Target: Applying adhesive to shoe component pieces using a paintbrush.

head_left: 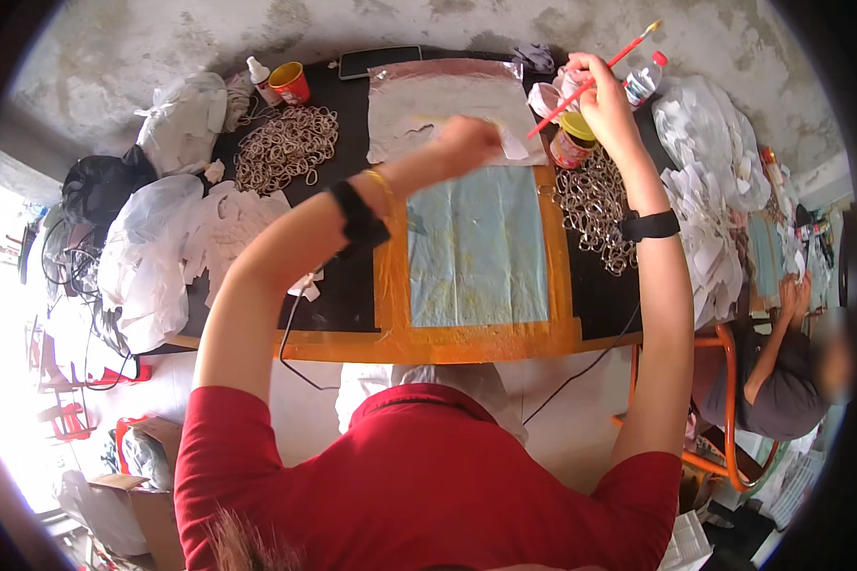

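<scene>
My right hand is closed around a red-handled paintbrush, its yellowish tip up and to the right, the handle slanting down left. Just below that hand stands a jar with a yellow lid. My left hand, slightly blurred, is closed with a small white paper-like piece at its fingertips. It hovers over the lower part of a silvery-white sheet. Nearer to me lies a light blue sheet with yellowish smears, framed by orange tape.
Metal rings or links are heaped at left and right. White plastic bags and white pieces crowd both sides. A red-yellow cup, phone-like slab and water bottle stand behind. Another person works at right.
</scene>
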### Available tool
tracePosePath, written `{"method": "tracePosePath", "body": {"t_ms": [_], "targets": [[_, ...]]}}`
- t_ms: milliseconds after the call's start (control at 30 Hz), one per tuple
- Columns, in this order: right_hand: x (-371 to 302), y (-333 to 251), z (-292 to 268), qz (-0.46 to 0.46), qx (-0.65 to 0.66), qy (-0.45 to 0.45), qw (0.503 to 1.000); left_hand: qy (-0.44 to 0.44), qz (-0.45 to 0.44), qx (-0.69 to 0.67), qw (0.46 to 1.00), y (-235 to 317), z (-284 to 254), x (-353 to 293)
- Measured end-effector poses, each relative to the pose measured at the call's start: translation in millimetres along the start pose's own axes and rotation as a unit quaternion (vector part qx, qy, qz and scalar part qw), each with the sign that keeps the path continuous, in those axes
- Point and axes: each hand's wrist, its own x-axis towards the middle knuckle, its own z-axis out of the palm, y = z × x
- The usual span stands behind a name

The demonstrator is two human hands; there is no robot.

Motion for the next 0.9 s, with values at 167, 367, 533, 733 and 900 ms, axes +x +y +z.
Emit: {"method": "tracePosePath", "body": {"t_ms": [167,367,533,733,900], "targets": [[-14.1,-14.4,-0.6,0.044,0.076,-0.059,0.994,-0.052,0.025,0.132,0.99,40.9,97.6,12.3],[-20.0,-13.9,12.8,0.132,0.263,-0.026,0.955,-0.083,-0.044,0.075,0.993,51.1,88.0,20.0],[-13.4,-12.9,29.5,0.015,0.043,0.08,0.996,-0.198,0.013,-0.112,0.974,50.4,54.8,-12.0],[-9.7,3.5,53.6,-0.022,-0.051,0.155,0.986,-0.329,-0.095,-0.23,0.911,49.0,-45.1,-43.6],[-11.9,5.4,75.0,0.016,0.009,0.132,0.991,-0.252,-0.213,-0.28,0.901,7.1,-75.6,-12.5]]}}
